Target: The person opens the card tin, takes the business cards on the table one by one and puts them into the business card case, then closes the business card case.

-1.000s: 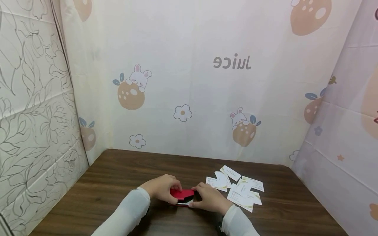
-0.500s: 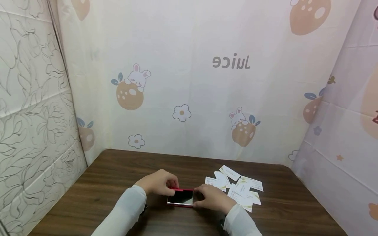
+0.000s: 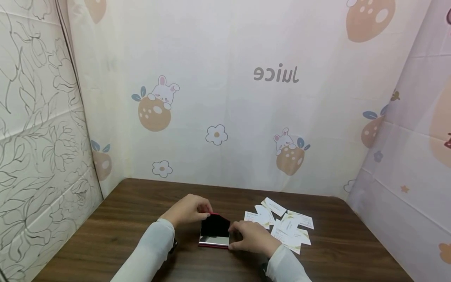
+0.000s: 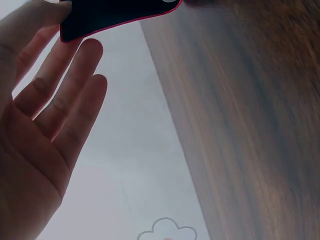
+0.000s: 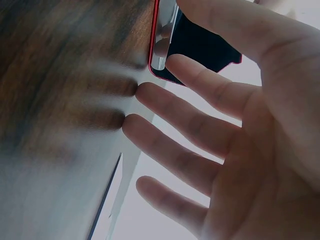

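A red card case (image 3: 215, 226) with a black lining and a shiny metal strip lies on the table, its lid raised at the far side. My left hand (image 3: 187, 210) pinches the lid's top left corner between thumb and fingers. In the left wrist view, the thumb overlaps the dark inner face of the lid (image 4: 117, 14), and the other fingers extend past it. My right hand (image 3: 253, 237) holds the right end of the case's base with thumb and index finger. The right wrist view shows the index fingertip at the metal strip (image 5: 165, 35), the remaining fingers spread near the tabletop.
Several white business cards (image 3: 286, 238) lie scattered and overlapping on the brown wooden table (image 3: 141, 250), just right of my right hand. A printed curtain (image 3: 225, 98) hangs behind the table's far edge, with more curtain on both sides.
The lid has swung up from nearly closed, so its black inside and the metal strip now show. My left hand rose and moved away with it; my right hand stayed almost still.
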A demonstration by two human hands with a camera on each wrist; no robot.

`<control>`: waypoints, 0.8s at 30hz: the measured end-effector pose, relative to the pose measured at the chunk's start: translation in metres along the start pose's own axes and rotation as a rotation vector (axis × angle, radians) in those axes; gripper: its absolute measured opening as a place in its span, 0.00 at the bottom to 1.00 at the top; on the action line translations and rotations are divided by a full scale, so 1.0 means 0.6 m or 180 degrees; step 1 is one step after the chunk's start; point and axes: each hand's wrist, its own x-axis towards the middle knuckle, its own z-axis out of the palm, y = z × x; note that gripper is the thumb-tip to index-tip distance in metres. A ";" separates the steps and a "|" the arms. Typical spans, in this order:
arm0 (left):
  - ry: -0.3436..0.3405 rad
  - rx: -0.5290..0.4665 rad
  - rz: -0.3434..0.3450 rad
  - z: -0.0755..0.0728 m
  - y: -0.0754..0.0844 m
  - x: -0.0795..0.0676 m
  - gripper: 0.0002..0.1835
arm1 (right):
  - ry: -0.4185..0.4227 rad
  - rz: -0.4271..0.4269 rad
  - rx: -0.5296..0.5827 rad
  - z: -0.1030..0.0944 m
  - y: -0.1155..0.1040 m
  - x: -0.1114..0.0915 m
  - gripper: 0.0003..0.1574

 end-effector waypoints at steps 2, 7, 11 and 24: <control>0.0075 0.0074 0.0038 0.000 -0.002 0.004 0.06 | 0.0021 -0.0009 -0.0033 0.001 0.001 0.001 0.26; 0.0205 0.0231 -0.0031 0.007 -0.010 0.017 0.03 | 0.0134 -0.0087 -0.0155 0.003 0.000 -0.001 0.26; 0.0256 0.0355 -0.0165 0.015 -0.018 0.027 0.03 | 0.0207 -0.0132 -0.0222 0.005 -0.002 -0.004 0.26; 0.0162 0.0515 -0.0549 0.029 -0.026 0.045 0.05 | 0.0201 -0.0103 -0.0248 0.003 -0.007 -0.008 0.26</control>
